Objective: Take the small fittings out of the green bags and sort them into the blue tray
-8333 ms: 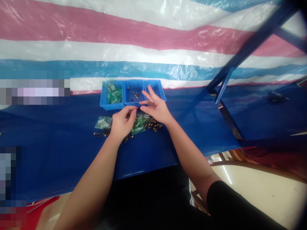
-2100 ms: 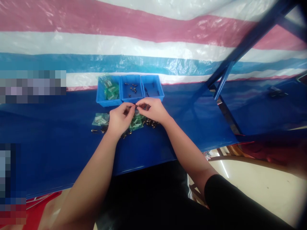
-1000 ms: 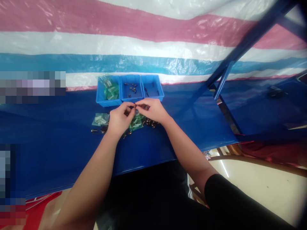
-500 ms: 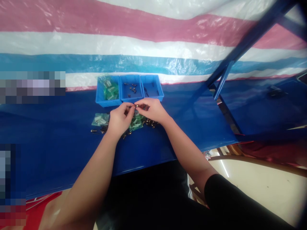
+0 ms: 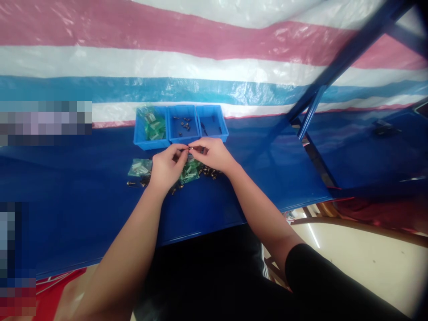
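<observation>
My left hand [image 5: 169,163] and my right hand [image 5: 211,154] meet fingertip to fingertip just in front of the blue bins. Both are closed in a pinch on a small metal part [image 5: 191,149]; its exact kind is too small to make out, and the fingers cover most of it. Below the hands lie a green plastic bag of light-coloured pieces [image 5: 190,171] and a pile of small dark and brassy screw-like parts [image 5: 210,172]. Left of my left hand is another green bag [image 5: 141,167], with a loose screw-like part [image 5: 132,183] near it.
Three blue bins stand in a row: the left bin [image 5: 151,145] holds green bags, the middle bin [image 5: 174,133] small metal parts, the right bin [image 5: 214,127] a few dark thin pieces. A blue metal frame [image 5: 337,67] rises at right above the blue table [image 5: 277,165]. A striped sheet [image 5: 214,40] hangs behind.
Almost nothing differs. The fingertips have shifted very slightly around the small part; both hands stay in the same place.
</observation>
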Tool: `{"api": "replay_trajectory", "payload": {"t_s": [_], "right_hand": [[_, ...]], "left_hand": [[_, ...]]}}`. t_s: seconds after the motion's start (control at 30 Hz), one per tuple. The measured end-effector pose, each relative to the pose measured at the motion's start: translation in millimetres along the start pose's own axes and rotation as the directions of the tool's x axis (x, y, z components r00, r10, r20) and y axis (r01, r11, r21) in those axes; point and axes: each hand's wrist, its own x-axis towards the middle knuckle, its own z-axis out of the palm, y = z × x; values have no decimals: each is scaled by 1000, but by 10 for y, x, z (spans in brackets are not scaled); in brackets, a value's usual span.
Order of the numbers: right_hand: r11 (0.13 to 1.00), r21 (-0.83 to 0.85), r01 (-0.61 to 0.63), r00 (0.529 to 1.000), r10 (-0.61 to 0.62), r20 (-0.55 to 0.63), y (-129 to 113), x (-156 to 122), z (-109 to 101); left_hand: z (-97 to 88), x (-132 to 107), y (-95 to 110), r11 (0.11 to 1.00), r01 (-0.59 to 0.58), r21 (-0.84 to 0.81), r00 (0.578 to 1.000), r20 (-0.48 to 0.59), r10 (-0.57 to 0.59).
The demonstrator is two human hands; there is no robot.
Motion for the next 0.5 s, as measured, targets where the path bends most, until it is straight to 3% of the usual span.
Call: {"api": "replay_trajectory", "payload": {"t_s": [0.5], "right_hand": [[1000,-16,-6,1000,6,0,-8,2,-12]], "left_hand": [[1,2,20,999,25,-31,1000,8,-24]]}}
